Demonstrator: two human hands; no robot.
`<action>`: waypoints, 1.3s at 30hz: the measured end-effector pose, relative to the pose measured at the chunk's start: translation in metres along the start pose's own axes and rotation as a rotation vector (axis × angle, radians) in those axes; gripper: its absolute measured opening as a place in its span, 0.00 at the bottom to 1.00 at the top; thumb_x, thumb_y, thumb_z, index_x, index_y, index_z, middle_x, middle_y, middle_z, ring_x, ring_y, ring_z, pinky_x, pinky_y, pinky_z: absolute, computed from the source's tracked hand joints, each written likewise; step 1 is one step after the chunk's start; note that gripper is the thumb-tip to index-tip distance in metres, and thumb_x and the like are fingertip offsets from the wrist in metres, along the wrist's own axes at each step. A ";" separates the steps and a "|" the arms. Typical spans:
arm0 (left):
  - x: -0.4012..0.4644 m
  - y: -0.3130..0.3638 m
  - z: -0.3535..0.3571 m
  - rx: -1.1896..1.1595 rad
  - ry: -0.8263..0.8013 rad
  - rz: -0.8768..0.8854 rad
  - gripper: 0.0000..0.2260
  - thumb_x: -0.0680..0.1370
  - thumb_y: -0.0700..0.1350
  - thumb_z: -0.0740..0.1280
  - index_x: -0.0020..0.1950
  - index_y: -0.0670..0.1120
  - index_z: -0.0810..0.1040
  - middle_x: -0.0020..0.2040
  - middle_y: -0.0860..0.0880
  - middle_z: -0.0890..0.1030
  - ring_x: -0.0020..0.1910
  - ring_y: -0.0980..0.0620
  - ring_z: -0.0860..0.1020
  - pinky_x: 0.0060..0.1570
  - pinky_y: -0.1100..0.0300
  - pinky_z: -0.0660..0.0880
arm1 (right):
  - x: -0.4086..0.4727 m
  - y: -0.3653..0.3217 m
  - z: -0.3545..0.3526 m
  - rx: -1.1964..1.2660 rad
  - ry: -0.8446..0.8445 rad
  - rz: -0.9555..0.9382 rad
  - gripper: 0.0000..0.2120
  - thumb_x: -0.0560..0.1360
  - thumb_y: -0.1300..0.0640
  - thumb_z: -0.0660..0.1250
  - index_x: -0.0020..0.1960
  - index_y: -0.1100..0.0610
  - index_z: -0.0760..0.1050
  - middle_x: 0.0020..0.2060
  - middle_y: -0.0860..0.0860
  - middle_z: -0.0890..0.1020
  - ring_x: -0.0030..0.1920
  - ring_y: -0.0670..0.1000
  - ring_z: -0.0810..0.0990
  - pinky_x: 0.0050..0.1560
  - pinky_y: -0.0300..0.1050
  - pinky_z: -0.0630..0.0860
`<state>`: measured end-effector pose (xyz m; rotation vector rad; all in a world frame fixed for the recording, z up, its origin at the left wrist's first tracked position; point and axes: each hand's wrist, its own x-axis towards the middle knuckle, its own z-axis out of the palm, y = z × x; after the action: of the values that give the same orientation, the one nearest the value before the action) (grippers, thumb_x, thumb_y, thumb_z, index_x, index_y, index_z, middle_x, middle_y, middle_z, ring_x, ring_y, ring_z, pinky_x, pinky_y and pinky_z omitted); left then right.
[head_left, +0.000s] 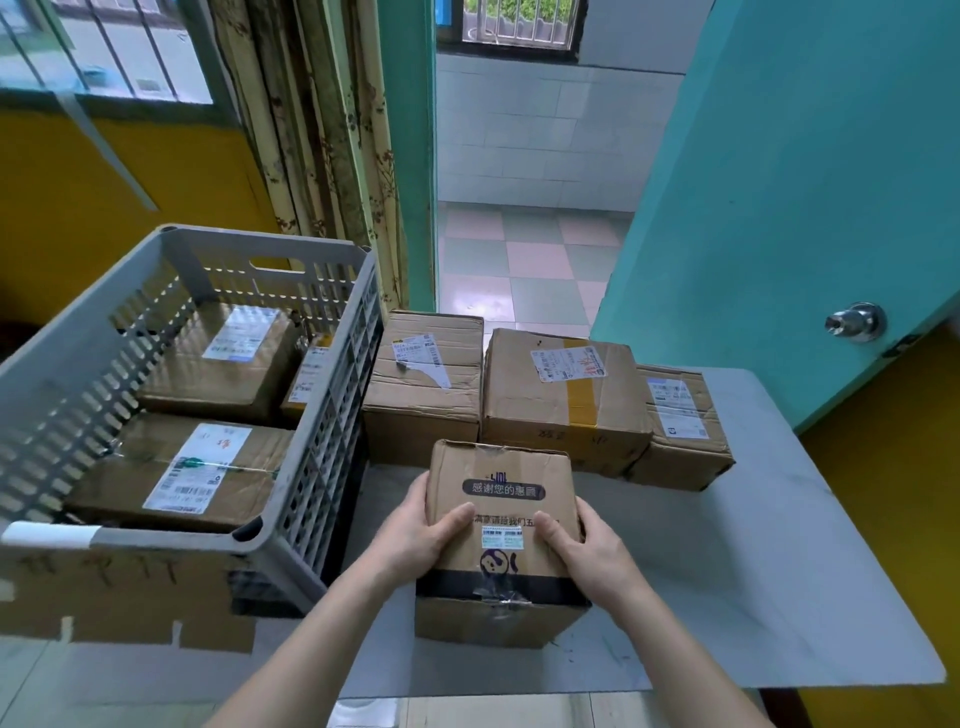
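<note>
A box (501, 499) is held between both hands near the front of the desk (727, 597), where its base appears to rest. Its left side is gripped by the left hand (423, 530) and its right side by the right hand (582, 551). The fingers (415, 493) are curled down the sides, mostly hidden, and the thumbs (457, 519) are pressed flat on the printed top, one either side of a small label. Black tape is wrapped across the near end of the box. Just behind it, a row of three is set along the desk's far edge: a creased box (426, 384), a taped box (563, 410) touching it, and an end box (680, 426) tucked against that. To the left, touching the creased box, a grey crate (332, 415) is seen. Inside it a front parcel (182, 467), a rear parcel (228, 358) and a small parcel (306, 379) are packed close together, labels up. Beyond the desk, a teal door (805, 182) with a metal knob (857, 322) is stood open.
</note>
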<state>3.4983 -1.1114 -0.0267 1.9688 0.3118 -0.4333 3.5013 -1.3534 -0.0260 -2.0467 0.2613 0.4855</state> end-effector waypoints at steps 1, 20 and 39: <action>-0.005 -0.001 0.000 0.036 0.041 -0.022 0.34 0.76 0.64 0.70 0.77 0.53 0.62 0.66 0.51 0.79 0.60 0.52 0.80 0.62 0.51 0.79 | -0.002 -0.001 0.003 -0.022 0.015 -0.003 0.33 0.75 0.31 0.65 0.74 0.44 0.66 0.60 0.44 0.80 0.58 0.47 0.80 0.50 0.39 0.79; -0.047 -0.034 0.005 -0.050 -0.184 0.044 0.54 0.70 0.65 0.77 0.82 0.61 0.42 0.74 0.56 0.70 0.72 0.54 0.70 0.71 0.57 0.66 | -0.042 0.030 0.013 0.052 -0.071 -0.070 0.40 0.69 0.31 0.72 0.76 0.40 0.61 0.57 0.33 0.78 0.56 0.36 0.76 0.47 0.28 0.73; -0.050 -0.029 0.003 -0.035 0.006 0.141 0.32 0.73 0.62 0.74 0.75 0.63 0.67 0.61 0.61 0.81 0.61 0.58 0.79 0.59 0.58 0.79 | -0.043 0.042 0.013 0.031 0.168 -0.206 0.26 0.69 0.31 0.73 0.65 0.35 0.74 0.53 0.37 0.84 0.53 0.41 0.83 0.43 0.32 0.79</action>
<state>3.4408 -1.1037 -0.0297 1.9437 0.1819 -0.3287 3.4437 -1.3636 -0.0451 -2.0597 0.1547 0.1817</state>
